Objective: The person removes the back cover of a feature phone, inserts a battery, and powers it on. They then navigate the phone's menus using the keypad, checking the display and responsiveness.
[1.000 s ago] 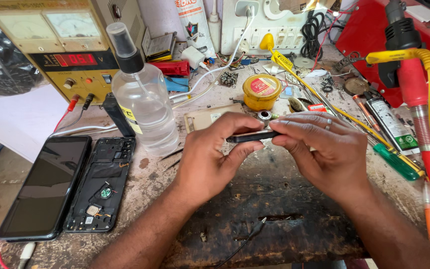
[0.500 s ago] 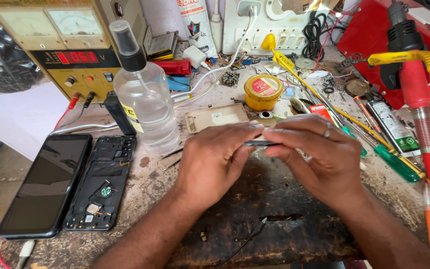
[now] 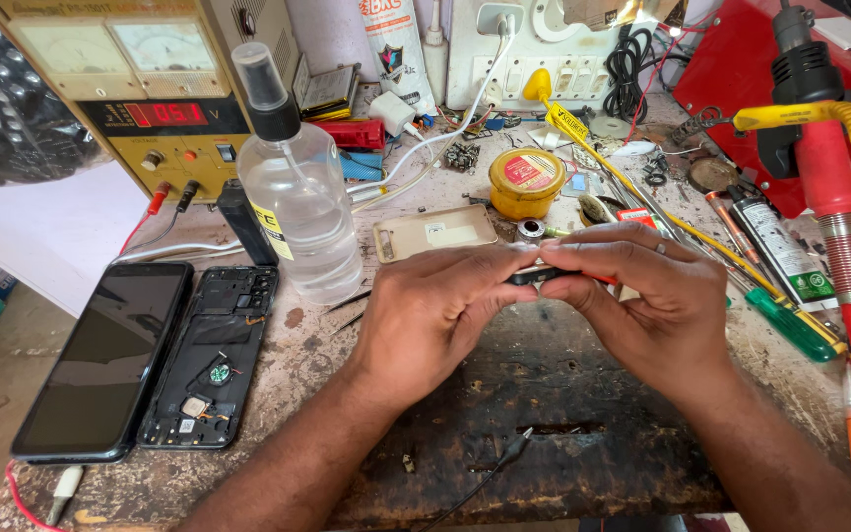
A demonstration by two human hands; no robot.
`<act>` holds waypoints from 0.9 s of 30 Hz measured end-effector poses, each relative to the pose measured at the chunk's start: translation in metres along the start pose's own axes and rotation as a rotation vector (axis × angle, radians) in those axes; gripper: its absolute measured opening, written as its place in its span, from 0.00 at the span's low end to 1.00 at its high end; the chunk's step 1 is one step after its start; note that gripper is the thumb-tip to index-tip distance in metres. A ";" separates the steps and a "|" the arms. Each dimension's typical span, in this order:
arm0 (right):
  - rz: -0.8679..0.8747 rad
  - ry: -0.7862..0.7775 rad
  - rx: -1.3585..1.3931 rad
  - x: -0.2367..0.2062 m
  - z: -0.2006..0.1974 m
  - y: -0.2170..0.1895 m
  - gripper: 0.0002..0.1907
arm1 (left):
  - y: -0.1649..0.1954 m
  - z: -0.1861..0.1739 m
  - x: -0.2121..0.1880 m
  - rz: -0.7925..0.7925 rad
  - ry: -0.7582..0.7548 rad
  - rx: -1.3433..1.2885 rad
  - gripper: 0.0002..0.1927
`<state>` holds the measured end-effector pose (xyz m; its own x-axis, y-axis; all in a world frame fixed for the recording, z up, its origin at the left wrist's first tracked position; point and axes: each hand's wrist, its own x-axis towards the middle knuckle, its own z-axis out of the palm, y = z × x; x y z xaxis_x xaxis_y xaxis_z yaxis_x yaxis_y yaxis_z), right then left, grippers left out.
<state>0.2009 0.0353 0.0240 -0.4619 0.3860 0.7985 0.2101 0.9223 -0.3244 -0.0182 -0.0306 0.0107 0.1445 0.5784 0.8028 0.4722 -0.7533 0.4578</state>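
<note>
Now both hands' fingers (image 3: 504, 264) pinch a small dark part (image 3: 534, 275) between them

Clear spray bottle (image 3: 297, 217), black cap; yellow tin (image 3: 527, 182).

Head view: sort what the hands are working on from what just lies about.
In hand:
left hand
right hand
small dark flat part, pinched between both

Lying about:
clear plastic spray bottle
black phone screen
opened black phone frame
round yellow tin
green-handled screwdriver
</note>
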 end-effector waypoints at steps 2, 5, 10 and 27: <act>0.058 0.014 -0.018 -0.003 0.001 0.002 0.15 | 0.001 0.002 0.002 -0.017 0.029 0.032 0.18; 0.187 0.090 0.181 -0.006 0.002 0.005 0.11 | 0.000 0.002 0.007 0.079 0.100 0.102 0.21; 0.315 0.049 0.427 0.000 -0.004 0.009 0.12 | -0.002 -0.002 0.007 -0.098 0.012 0.083 0.16; 0.259 -0.017 0.454 0.005 -0.008 0.003 0.10 | -0.008 -0.007 0.005 -0.078 0.048 -0.021 0.15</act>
<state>0.2056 0.0395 0.0311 -0.4592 0.5994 0.6556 -0.0740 0.7097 -0.7006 -0.0275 -0.0241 0.0134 0.0663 0.6203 0.7816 0.4623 -0.7132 0.5268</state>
